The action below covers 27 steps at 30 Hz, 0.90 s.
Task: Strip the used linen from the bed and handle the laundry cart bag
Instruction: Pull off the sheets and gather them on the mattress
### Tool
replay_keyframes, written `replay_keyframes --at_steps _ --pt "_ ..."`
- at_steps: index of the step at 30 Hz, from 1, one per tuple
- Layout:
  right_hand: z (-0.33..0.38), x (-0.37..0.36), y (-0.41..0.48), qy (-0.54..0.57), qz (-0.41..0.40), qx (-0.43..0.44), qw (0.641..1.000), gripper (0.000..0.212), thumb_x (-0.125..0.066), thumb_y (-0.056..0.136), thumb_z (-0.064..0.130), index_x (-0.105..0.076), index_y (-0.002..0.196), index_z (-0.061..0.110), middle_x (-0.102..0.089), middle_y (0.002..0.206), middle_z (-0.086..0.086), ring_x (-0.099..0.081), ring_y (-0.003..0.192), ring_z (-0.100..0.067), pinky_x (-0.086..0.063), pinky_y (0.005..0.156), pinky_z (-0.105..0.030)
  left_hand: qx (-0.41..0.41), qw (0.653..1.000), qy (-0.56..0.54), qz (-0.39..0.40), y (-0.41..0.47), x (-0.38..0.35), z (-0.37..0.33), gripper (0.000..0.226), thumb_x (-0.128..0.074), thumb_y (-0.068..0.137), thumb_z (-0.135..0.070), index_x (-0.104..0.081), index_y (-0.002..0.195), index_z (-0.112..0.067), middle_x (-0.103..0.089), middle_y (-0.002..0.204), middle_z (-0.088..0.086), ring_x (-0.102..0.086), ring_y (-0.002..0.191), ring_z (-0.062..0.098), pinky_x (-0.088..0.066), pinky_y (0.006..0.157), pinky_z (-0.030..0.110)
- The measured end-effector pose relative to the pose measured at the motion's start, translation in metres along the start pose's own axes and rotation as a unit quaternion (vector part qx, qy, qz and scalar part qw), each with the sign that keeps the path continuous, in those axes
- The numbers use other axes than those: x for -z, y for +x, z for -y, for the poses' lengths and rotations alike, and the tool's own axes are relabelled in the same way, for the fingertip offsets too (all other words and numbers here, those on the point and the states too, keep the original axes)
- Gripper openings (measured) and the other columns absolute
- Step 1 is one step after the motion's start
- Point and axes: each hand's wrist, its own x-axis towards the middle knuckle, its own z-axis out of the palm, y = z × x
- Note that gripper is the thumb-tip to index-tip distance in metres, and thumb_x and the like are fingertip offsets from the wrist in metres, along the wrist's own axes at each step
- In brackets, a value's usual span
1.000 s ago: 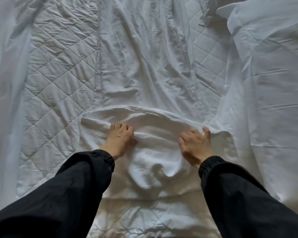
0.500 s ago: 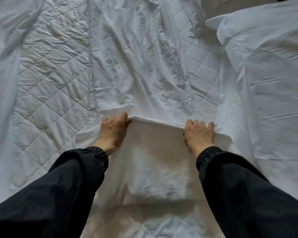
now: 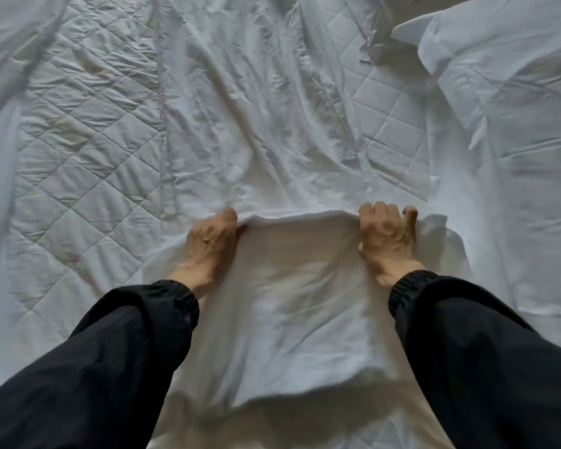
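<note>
We hold the used sheet (image 3: pixel 305 293) by a fold that runs crosswise between our hands, near the foot end of the bed and just in front of us. The left hand (image 3: pixel 212 236) has its fingers curled over the left end of that fold, and the right hand (image 3: pixel 386 236) grips the right end, knuckles up and fingers tucked into the cloth. Both hands are closed on fabric, neither spread flat. We judge that the hands sit well apart so the doubled layer stays taut and square between them and gathers as one neat bundle, not a loose heap. Beyond the fold the rest of the sheet lies in a creased strip up the middle of the bed. The quilted mattress pad (image 3: pixel 88 150) is bared on either side of it, so the stripping looks well along but not finished. More white linen (image 3: pixel 515 238) lies rumpled along the right side, touching the fold's right end. As for containers, the laundry cart bag is nowhere in view, so we cannot say what it holds or where it stands. The only thing here that encloses anything is the pillow (image 3: pixel 499 69) at the far right corner, which seems still to be in its case.
</note>
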Motion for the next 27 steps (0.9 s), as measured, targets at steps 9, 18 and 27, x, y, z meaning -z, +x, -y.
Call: replay_keyframes --at_steps 9,18,27 --pt "0.029 -0.012 -0.04 0.103 0.14 0.141 0.975 0.072 -0.07 0.07 0.014 -0.043 0.136 0.008 -0.04 0.139 -0.031 -0.049 0.121 -0.046 -0.043 0.096 -0.053 -0.006 0.988 0.043 0.151 -0.007 -0.012 -0.003 0.066 -0.04 0.093 -0.05 -0.025 0.147 -0.014 -0.015 0.155 0.016 -0.01 0.145 0.033 0.006 0.115 0.054" --pt "0.01 0.005 -0.147 0.008 0.359 0.238 0.902 0.099 -0.062 0.081 0.053 -0.001 0.152 0.022 0.007 0.159 -0.018 0.004 0.147 -0.035 0.0 0.111 -0.064 -0.058 0.96 0.087 0.26 -0.162 0.008 -0.005 0.091 -0.031 0.077 -0.075 -0.029 0.148 -0.02 -0.024 0.155 0.018 -0.02 0.144 0.036 0.007 0.113 0.053" --pt "0.015 0.029 -0.151 0.029 0.243 0.151 0.958 0.017 -0.053 0.08 -0.008 -0.063 0.088 0.003 -0.061 0.085 -0.016 -0.063 0.082 -0.033 -0.04 0.063 -0.034 -0.008 0.902 0.172 0.395 -0.178 0.007 -0.04 0.121 -0.067 0.073 -0.059 0.016 0.149 -0.016 0.018 0.155 0.022 0.01 0.144 0.042 -0.004 0.108 0.07"
